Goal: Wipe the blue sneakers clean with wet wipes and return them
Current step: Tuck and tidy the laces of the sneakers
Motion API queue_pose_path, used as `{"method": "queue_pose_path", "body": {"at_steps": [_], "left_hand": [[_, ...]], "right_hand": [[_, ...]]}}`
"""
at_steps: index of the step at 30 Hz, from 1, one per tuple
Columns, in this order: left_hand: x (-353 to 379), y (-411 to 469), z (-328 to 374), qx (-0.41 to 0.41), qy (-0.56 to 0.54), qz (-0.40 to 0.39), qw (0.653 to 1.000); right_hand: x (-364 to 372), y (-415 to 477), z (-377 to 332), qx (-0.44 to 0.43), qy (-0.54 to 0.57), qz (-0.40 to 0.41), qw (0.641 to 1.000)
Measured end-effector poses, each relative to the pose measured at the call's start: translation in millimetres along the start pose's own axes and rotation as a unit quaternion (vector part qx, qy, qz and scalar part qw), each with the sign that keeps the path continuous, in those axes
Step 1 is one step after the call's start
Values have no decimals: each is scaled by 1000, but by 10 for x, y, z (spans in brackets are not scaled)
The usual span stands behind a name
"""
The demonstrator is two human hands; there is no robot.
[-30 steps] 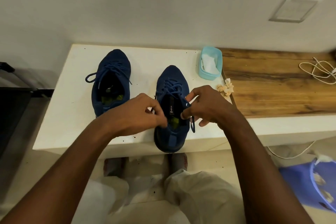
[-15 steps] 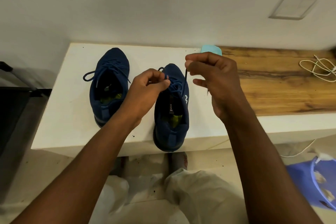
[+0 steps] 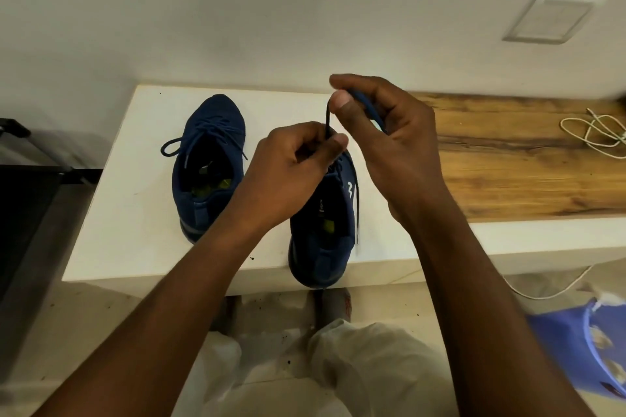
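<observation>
While both sneakers sit toes-to-wall on the white slab [image 3: 128,186], only one is being worked.

Left sneaker [image 3: 210,145] stands apart, laces loose, untouched. Right sneaker [image 3: 321,247] lies nearer the person, heel just over the slab's front edge, likely drawn close for easy reach.

Right hand [image 3: 393,145] is raised above that shoe's toe, thumb and forefinger pinching the lace [image 3: 328,123] near its end. Left hand [image 3: 288,176] is curled over the eyelets, thumb and forefinger pinching the same lace lower down. The lace runs taut between the two pinches.

Judgement: the lace is being drawn out or re-threaded, the low hand steadying it at the shoe, the high hand taking up slack. No wipe in either hand.

Against the earlier frames: a second ago both hands were low over the tongue. The right has since lifted the lace, and the left has shifted across to meet it. The wipes tub, in plain view then, is now hidden behind the right hand. Neither sneaker has shifted on the slab.
</observation>
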State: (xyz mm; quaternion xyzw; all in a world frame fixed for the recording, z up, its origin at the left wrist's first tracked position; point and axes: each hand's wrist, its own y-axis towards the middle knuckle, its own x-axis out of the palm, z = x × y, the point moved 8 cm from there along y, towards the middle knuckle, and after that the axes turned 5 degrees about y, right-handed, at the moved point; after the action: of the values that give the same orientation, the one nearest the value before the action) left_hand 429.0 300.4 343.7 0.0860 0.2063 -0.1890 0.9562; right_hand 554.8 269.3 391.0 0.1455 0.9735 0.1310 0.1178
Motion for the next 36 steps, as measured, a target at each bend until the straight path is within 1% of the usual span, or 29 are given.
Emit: {"method": "queue_pose_path", "body": {"at_steps": [1,2,4,5,6,8,11,13,15,16,19,22,24,26,28,29,30,32,34,36], "left_hand": [[-24,5,-36,-13,-27,9,1000],[-36,8,-68,-24,-59,17,998],[-66,12,-131,-45,-110,40,992],[-78,13,-165,-53,-122,51,990],[-90,10,-197,-59,-125,60,989],[-112,1,-262,-70,-133,69,986],[-140,-11,-293,-77,-193,60,976],[-171,-8,-258,-59,-157,63,984],[-170,-6,-211,-45,-93,57,993],[-159,-5,-200,-48,-79,47,995],[-129,4,-208,-67,-103,16,992],[-138,9,-217,-70,-143,-7,987],[-152,5,-215,-50,-131,-18,990],[-179,3,-213,-27,-114,-14,993],[-197,8,-201,-7,-92,-8,996],[-198,14,-194,1,-83,-7,997],[-196,17,-185,8,-76,-7,997],[-206,19,-187,23,-59,7,998],[-242,11,-183,49,-27,34,998],[-266,-6,-148,79,-5,58,995]], "right_hand": [[-1,8,66,34,-4,-11,999],[-6,9,164,85,-4,-23,996],[-20,-51,406,203,6,-49,978],[-34,-88,490,237,10,-58,970],[-51,-102,533,248,12,-64,967],[-62,-100,564,245,49,-78,965],[-11,-116,574,254,160,-108,948],[30,-121,585,246,195,-115,942],[57,-111,572,214,174,-104,956],[61,-96,552,189,159,-90,965],[38,-48,501,123,127,-36,984],[-18,-20,472,55,-15,-2,998],[-15,-19,533,60,-53,-21,997],[84,-48,609,82,-56,-100,990],[224,-112,656,82,-63,-181,978],[267,-129,663,74,-79,-195,975],[268,-122,675,63,-102,-186,975],[195,-80,680,44,-131,-134,981],[136,-57,652,47,-103,-93,989],[133,-61,618,57,-56,-78,994]]}}
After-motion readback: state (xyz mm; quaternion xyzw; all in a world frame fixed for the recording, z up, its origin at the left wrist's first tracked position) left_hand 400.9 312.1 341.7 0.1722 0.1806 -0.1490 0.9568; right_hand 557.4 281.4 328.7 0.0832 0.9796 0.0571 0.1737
